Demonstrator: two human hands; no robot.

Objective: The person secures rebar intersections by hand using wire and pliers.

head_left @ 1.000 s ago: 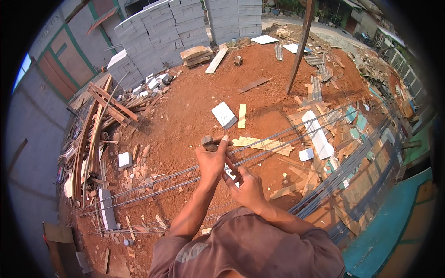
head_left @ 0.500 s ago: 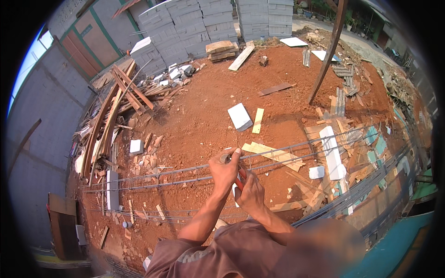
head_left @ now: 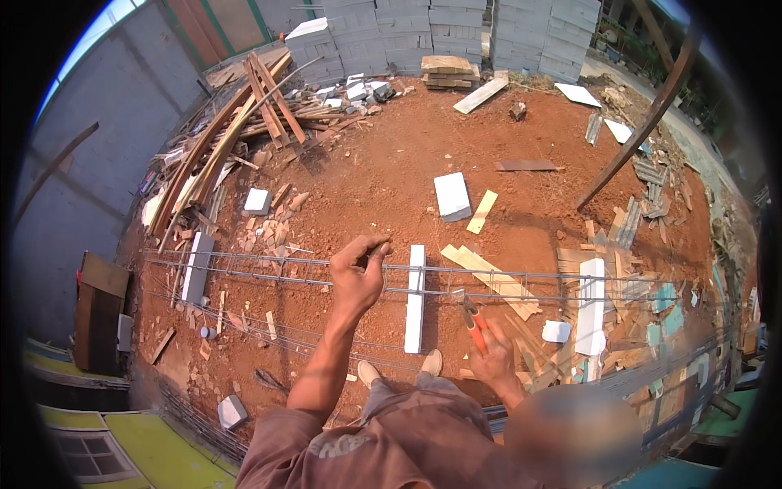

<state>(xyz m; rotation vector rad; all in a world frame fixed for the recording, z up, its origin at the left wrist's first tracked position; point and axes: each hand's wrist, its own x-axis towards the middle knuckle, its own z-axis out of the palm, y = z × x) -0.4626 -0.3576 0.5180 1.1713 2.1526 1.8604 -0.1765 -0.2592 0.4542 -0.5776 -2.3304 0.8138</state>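
Observation:
A long cage of steel reinforcing bars runs across in front of me, resting on white blocks. My left hand is over the cage left of the middle, fingers curled in and thumb against them; whatever they pinch, if anything, is too small to make out. To the right, my right hand grips the pincers by their orange-red handles. The metal head of the pincers points up and left, close to the near bar. Between my hands, a narrow white block lies under the bars.
Another white block sits under the left end, and a longer one under the right. Yellowish planks lie beyond my right hand. A slanting wooden post stands at the far right. Lumber is heaped at the far left.
My hands were close together at the cage; now they are apart, the left further left and the right further right with the pincers. The view has shifted, uncovering the middle block and my feet.

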